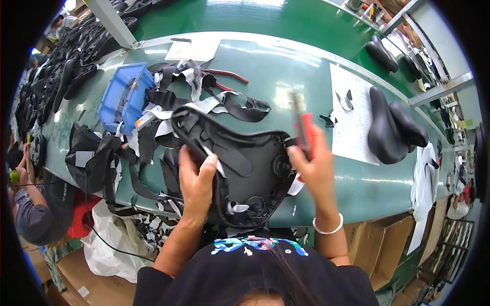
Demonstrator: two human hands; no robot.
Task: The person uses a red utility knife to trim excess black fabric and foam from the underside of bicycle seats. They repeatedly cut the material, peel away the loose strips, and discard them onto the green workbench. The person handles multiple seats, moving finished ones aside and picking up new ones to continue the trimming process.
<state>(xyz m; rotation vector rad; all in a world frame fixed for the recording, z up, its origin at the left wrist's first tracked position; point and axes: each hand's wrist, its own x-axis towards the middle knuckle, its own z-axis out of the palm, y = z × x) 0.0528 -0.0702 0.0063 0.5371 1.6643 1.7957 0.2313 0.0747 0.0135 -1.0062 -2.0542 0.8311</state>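
Observation:
A black bike saddle is turned underside up in front of me, with black and white strips along its rim. My left hand grips its left edge, thumb beside a white strip. My right hand is closed round a red-handled tool at the saddle's right edge. The tool's dark tip points away from me and is blurred, so its exact kind does not show. Beyond the saddle, red-handled pliers lie among black and white scraps.
A blue bin stands at the left on the green table. Two finished saddles rest at the right beside a written sheet. Many saddles are piled at far left. Cardboard boxes stand below; a co-worker sits left.

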